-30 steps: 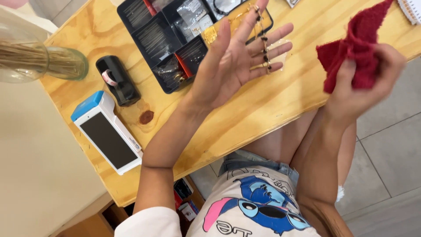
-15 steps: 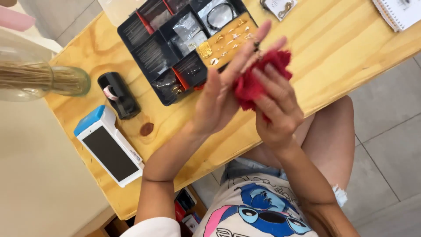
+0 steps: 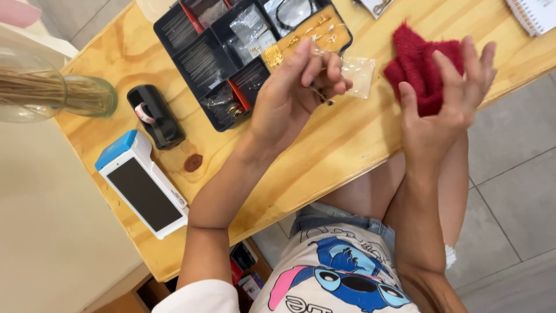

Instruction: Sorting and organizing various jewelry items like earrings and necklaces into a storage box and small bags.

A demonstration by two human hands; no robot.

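Taking the black compartment tray (image 3: 191,52) as the landmark and moving from the far left: a clear glass vase (image 3: 87,95) lies on its side well to the left of the tray, thin dried stems packed inside it. Just left of the tray's lower corner sits a black tape dispenser (image 3: 155,116), and below that, near the worktop (image 3: 324,150) edge, a white and blue handheld terminal (image 3: 142,185) lies screen up, within easy reach but out of the working area. The tray itself holds small clear packets, dark wire bundles and a yellow card of gold earrings, sorted by compartment so the pieces stay apart.

Just right of the tray's lower corner, the left hand (image 3: 289,95) has its fingers curled together, pinching a small dark metal piece (image 3: 321,95) at the fingertips, likely lifted for a close look. A little clear plastic bag (image 3: 358,74) lies on the worktop right beside those fingers.

Further right of the tray, the right hand (image 3: 449,104) is spread, fingers apart, with its palm pressed against a bunched red cloth (image 3: 420,66) at the worktop's edge, touching rather than clamping it.
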